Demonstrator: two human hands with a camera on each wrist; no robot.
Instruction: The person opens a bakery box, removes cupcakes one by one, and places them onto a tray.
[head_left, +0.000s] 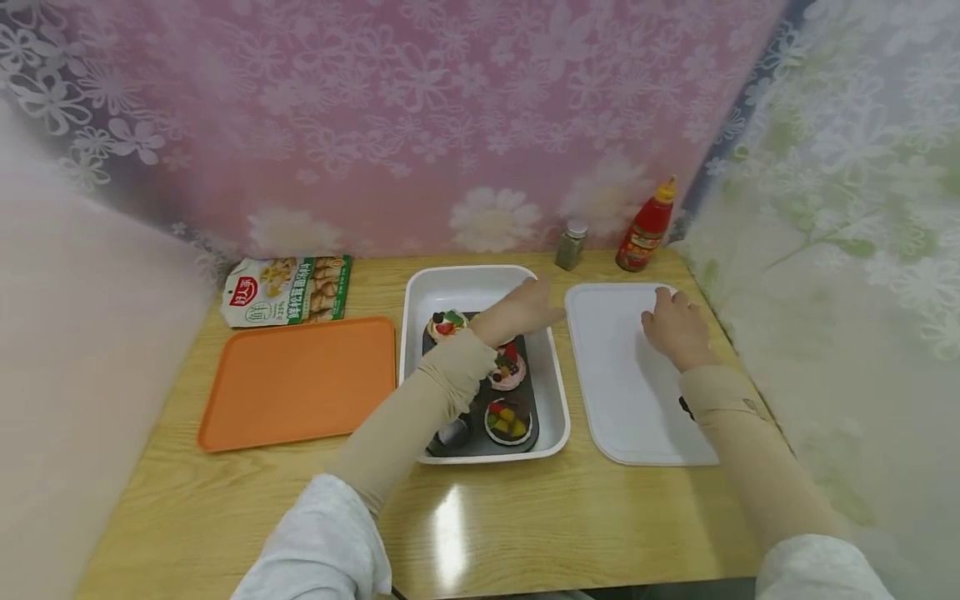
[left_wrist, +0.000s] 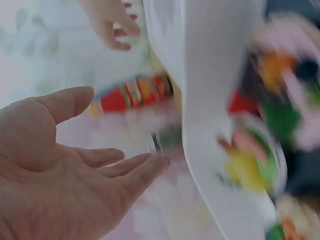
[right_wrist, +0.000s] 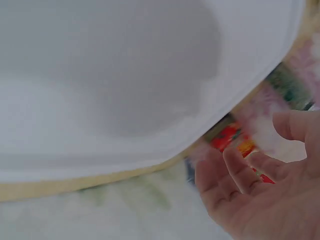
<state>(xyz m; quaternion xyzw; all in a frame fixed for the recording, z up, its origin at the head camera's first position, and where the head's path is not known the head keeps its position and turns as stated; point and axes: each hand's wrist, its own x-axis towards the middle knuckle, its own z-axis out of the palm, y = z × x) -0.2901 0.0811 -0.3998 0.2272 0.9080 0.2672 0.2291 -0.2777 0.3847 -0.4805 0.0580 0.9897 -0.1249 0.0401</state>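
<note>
Head view: we are seeing the left hand [head_left: 525,307] hovering over the white dish [head_left: 557,392], fingers straight and holding nothing, pointing toward three o'clock. In the dish a dark muffin tin [head_left: 480,442] is lying with decorated cupcakes [head_left: 507,419] in its cups. The right hand [head_left: 675,327] is hanging over the white tray [head_left: 622,400], at three o'clock from the dish, fingers loosely curled; contact with the tray we cannot tell. An orange tray [head_left: 296,382] is lying at nine o'clock, a snack bag [head_left: 287,289] beyond it; a ketchup bottle [head_left: 645,227] and spice jar [head_left: 572,244] are standing at twelve to one o'clock.

Left wrist view: the palm is showing open and empty, the blurred dish at three o'clock.

Right wrist view: relaxed fingers [right_wrist: 240,172] are gripping nothing, beside the tray's corner.
</note>
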